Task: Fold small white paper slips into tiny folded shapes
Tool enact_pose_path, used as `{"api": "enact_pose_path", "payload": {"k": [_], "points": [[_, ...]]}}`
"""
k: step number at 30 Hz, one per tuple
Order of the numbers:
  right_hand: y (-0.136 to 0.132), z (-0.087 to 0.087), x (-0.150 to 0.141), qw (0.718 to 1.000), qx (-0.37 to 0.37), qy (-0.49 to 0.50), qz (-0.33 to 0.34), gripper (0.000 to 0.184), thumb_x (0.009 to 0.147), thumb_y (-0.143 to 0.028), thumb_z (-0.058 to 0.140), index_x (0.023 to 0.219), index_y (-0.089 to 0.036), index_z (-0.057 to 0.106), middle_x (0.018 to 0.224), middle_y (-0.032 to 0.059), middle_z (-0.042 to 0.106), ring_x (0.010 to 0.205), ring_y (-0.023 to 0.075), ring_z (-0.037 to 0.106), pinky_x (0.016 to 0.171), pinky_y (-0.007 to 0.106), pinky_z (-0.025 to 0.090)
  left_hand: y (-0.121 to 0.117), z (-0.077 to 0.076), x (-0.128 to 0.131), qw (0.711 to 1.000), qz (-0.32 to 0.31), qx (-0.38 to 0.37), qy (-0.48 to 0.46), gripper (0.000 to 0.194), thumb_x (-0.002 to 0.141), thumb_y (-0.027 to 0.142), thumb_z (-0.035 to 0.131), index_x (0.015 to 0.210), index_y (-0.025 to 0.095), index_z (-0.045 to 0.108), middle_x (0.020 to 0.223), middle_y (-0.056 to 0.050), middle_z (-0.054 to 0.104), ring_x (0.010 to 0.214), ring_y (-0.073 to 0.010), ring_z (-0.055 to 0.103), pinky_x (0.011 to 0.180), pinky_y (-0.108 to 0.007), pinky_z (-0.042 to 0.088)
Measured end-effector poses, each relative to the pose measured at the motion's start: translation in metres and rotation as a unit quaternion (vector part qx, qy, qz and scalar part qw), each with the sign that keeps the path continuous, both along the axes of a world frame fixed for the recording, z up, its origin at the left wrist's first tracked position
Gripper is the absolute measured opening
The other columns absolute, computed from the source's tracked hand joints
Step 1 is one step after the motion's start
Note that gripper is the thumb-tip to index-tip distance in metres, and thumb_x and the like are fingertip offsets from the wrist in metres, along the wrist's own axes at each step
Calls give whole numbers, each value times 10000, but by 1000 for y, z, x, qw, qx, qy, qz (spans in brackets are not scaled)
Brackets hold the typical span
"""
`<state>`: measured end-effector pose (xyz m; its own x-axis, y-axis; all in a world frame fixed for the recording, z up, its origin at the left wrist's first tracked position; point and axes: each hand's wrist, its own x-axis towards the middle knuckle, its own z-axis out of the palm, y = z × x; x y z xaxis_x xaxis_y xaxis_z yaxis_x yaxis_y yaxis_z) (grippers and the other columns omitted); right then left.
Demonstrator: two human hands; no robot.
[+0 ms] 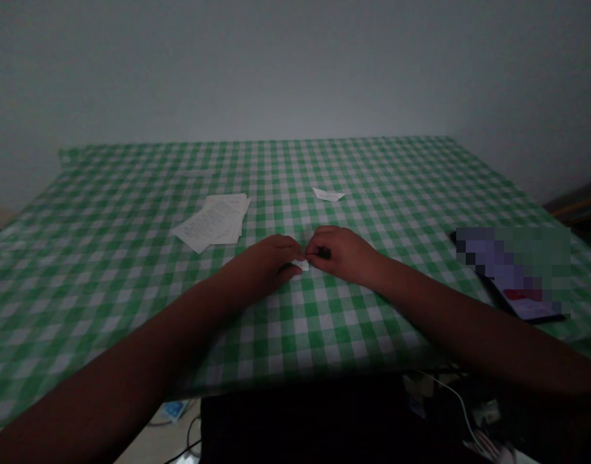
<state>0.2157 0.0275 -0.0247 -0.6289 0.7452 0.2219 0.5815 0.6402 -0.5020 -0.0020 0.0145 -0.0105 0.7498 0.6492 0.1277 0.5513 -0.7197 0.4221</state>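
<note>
Close together at the middle of the table, my two hands work at a small piece of white paper (301,264). My left hand (271,261) is closed on it, fingers along its far side and thumb nearer me. With thumb and forefinger pinched at the paper's right end, my right hand (343,254) is closed too. Most of the paper is hidden by the fingers. Beyond my right hand lies a small folded paper (329,194) with raised pointed ends. Left of my left hand rests a loose stack of printed sheets (215,220), the top one turned askew.
A green and white checked cloth (285,167) covers the table, which reaches back to a plain wall (276,71). A dark tablet or phone (508,277), partly blurred out, lies at the right beside my forearm. Cables (457,396) hang below the front edge.
</note>
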Motion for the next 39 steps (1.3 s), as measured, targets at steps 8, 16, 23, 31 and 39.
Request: {"api": "enact_pose_path", "payload": {"k": [8,16,23,31,39], "points": [[-2,2,2,999,-10,-13,34,61,832,-230,651,798,-180,648,761,0,633,745,142,553,715,273,388,1,1,0,1000,-4,-13,-11,142,923,204,592,982,176,718,1087,-64,670,1060,-198,608,979,-353,488],[-2,0,1,999,-20,-12,24,73,821,-255,663,789,-191,653,751,-5,633,739,142,560,705,275,379,5,-2,-3,999,-29,-26,-34,156,929,210,576,981,203,723,1103,-51,674,1043,-180,625,969,-334,497],[-3,2,-2,999,-37,-10,-25,40,793,-226,674,789,-186,670,762,2,645,711,131,563,652,261,373,2,6,-1,999,-30,-22,-18,149,921,171,576,938,189,723,1105,-49,677,1048,-173,627,975,-322,492],[0,1,-6,997,-11,-30,-74,89,818,-239,643,748,-184,653,739,13,627,702,139,547,645,268,368,4,6,-2,998,-41,-18,-34,142,920,174,586,957,174,723,1087,-57,677,1034,-165,632,971,-307,491],[0,1,-5,997,13,-6,-75,108,861,-237,597,785,-174,641,758,25,601,730,149,541,675,273,378,4,11,-8,999,-33,-40,-12,143,895,197,599,987,197,709,1097,-51,648,1024,-169,626,952,-319,495]]}}
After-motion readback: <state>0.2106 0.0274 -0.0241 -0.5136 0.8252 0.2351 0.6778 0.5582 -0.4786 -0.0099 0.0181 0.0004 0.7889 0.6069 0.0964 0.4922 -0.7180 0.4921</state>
